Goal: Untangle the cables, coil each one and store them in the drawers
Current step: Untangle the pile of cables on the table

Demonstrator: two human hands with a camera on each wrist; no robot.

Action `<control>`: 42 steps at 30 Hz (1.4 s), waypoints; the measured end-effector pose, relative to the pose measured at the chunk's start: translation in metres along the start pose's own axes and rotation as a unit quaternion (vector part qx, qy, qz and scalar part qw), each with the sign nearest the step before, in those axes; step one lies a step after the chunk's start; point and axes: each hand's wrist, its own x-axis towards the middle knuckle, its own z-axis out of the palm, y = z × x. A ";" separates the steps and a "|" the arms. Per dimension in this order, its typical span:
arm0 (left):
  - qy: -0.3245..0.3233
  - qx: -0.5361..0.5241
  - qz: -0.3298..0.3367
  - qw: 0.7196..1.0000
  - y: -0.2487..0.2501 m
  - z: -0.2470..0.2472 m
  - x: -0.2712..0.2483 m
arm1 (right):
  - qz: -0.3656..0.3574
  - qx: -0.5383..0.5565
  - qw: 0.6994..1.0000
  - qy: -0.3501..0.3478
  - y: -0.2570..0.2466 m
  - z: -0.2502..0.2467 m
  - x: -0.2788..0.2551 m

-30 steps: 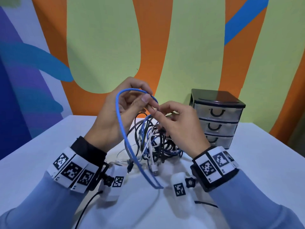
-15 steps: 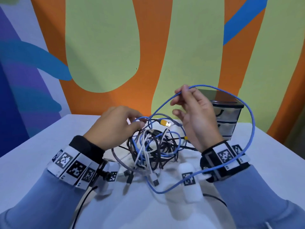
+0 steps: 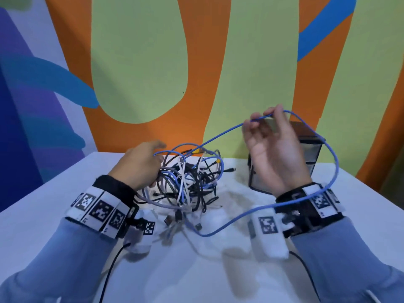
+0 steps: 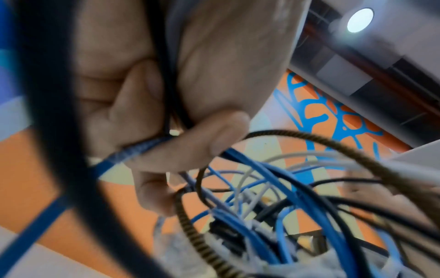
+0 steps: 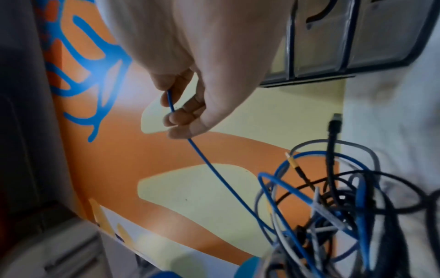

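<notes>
A tangle of black, white, grey and blue cables (image 3: 190, 182) lies on the white table (image 3: 360, 215). My left hand (image 3: 140, 165) grips the tangle at its left side, fingers curled round several strands (image 4: 166, 143). My right hand (image 3: 273, 149) is raised in front of the drawer unit (image 3: 314, 149) and pinches a thin blue cable (image 3: 218, 136) between its fingertips (image 5: 176, 116). That blue cable (image 5: 214, 169) runs from the tangle up to the fingers, then loops round the right wrist and back down to the table.
The small drawer unit with translucent drawers (image 5: 333, 37) stands at the back right, all drawers closed, partly hidden by my right hand. A wall painted orange and green (image 3: 153, 62) rises behind the table. Loose plug ends (image 3: 175, 217) lie in front of the tangle.
My right hand has pulled the blue cable up and to the right, away from the tangle, drawing out a long loop. My left hand has dropped onto the tangle and stays there.
</notes>
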 end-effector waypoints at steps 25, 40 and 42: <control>0.054 -0.021 0.158 0.986 0.011 0.000 0.000 | 0.030 -0.486 0.820 -0.300 0.028 0.006 -0.030; 0.356 -0.387 0.239 0.817 0.027 -0.015 -0.007 | -0.080 -0.815 0.565 -0.098 0.042 -0.016 -0.008; 0.383 -0.416 0.240 0.789 0.026 -0.014 -0.005 | -0.088 -0.797 0.592 -0.084 0.044 -0.018 -0.007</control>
